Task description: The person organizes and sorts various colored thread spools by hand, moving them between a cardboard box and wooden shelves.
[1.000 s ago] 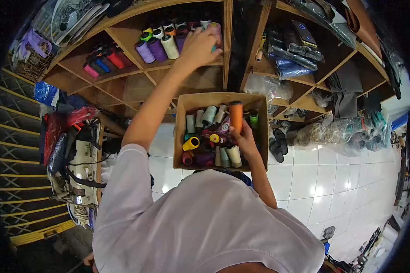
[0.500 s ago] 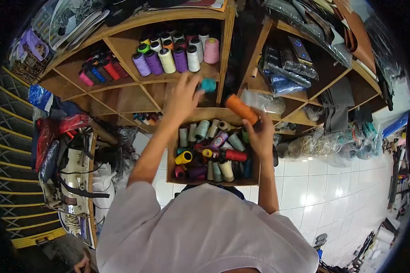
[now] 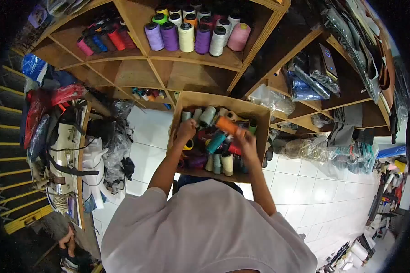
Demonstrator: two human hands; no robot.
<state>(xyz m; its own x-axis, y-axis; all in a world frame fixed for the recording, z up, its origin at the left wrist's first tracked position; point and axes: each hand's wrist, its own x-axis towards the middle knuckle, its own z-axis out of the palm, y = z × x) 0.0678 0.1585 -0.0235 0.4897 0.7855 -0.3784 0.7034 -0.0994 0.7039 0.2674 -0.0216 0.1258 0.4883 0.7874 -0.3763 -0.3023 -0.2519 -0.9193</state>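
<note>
My right hand (image 3: 247, 144) is closed around an orange thread spool (image 3: 227, 125), held tilted above the cardboard box (image 3: 174, 119). Inside that box lies a teal spool (image 3: 216, 142), on top of other thread spools. My left hand (image 3: 185, 130) is over the box's left side with its fingers curled. Anything inside those fingers is hidden. Near it stand a grey-green spool (image 3: 208, 116) and a partly covered yellow spool (image 3: 188, 145). Toward the front of the box is a cream spool (image 3: 227, 164).
Wooden shelves (image 3: 191, 63) rise beyond the box, with rows of thread cones such as a pink one (image 3: 239, 37). A machine (image 3: 64, 150) stands at left beside plastic bags (image 3: 116, 152). Wrapped bundles (image 3: 305, 150) lie to the right on the tiled floor (image 3: 305, 195).
My left hand has come down from the shelf to the box, and the teal spool now lies in the box. My right hand has lowered the orange spool over the box. The view has shifted.
</note>
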